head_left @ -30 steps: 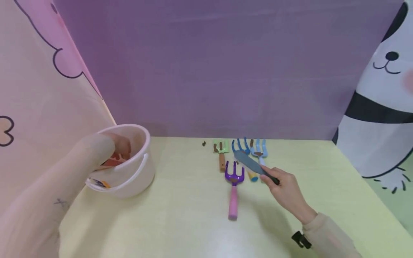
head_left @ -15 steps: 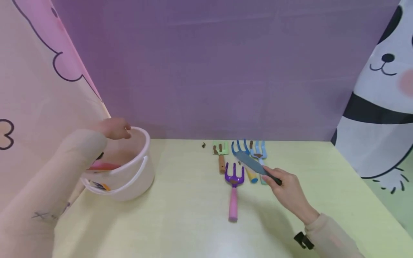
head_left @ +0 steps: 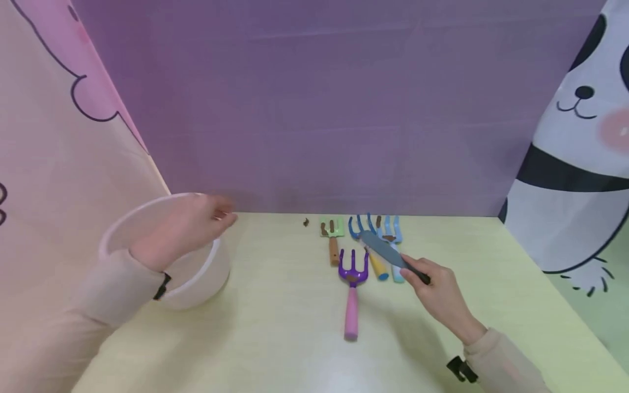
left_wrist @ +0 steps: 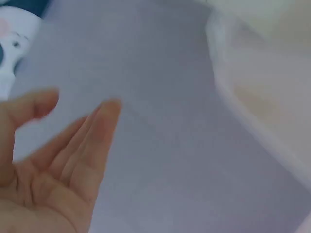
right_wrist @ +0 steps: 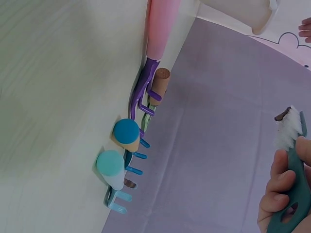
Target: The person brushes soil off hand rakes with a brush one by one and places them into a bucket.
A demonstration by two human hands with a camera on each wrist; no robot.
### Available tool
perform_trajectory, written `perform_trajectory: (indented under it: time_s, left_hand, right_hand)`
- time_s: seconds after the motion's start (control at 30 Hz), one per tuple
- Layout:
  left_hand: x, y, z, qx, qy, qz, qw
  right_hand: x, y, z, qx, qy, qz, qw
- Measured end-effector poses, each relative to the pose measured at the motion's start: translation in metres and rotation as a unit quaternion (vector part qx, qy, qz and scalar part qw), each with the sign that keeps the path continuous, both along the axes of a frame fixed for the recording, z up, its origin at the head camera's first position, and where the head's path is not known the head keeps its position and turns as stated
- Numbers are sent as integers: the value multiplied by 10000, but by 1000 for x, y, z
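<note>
On my feed the right hand [head_left: 439, 284] grips the brush [head_left: 385, 250], raised off the table [head_left: 275, 316] (a brown bit [right_wrist: 282, 115] sits at the tip of the white bristles [right_wrist: 287, 132]). I see the left hand [head_left: 189, 224] holding nothing, thumb well apart from its nearly straight fingers, near the bucket [head_left: 211, 285]. On the table lie a purple fork [head_left: 352, 293], green fork [head_left: 333, 246], blue fork [head_left: 378, 266] and light-blue fork [head_left: 397, 270].

our left hand [head_left: 189, 224] aloft, fingers [left_wrist: 97, 136] nearly straight, thumb [left_wrist: 39, 104] apart, our right hand [head_left: 439, 286] gripping, fingers curled, forearms [head_left: 73, 333] angled in from either side
</note>
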State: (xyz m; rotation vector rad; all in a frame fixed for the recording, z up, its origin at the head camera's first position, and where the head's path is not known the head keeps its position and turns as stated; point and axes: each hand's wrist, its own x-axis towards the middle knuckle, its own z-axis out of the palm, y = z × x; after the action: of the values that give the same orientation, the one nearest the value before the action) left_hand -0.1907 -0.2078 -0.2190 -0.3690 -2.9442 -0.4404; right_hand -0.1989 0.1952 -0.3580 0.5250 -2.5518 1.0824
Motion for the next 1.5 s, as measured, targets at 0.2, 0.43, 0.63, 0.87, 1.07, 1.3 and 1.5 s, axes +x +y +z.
perform_trajectory:
  time_s: [0.2,0.43,0.63,0.87,1.07,1.3,1.5]
  left_hand:
    - [-7,40,-74,1815,-413,-256,9822]
    - [-43,97,-151,3551,-1531,18,9222]
    - [-91,143,-187,3747,-1654,490,9110]
    - [-130,176,-206,3168,-1443,1300,9284]
    - [-142,183,-215,2890,-1579,1746,9279]
    - [-154,191,-222,2636,-1394,1801,9374]
    - [-153,194,-220,2227,-1239,1668,9525]
  right_hand:
    - [-1,5,-1,-58,160,-60,9998]
    - [0,7,-2,-70,168,-118,9998]
    - [-1,5,-4,-48,114,-159,9998]
    - [-1,6,-9,-65,233,-129,9996]
    - [-1,5,-12,-115,331,-95,9993]
    - [-3,5,-10,-130,334,-113,9993]
    - [-5,6,-11,-83,379,-129,9992]
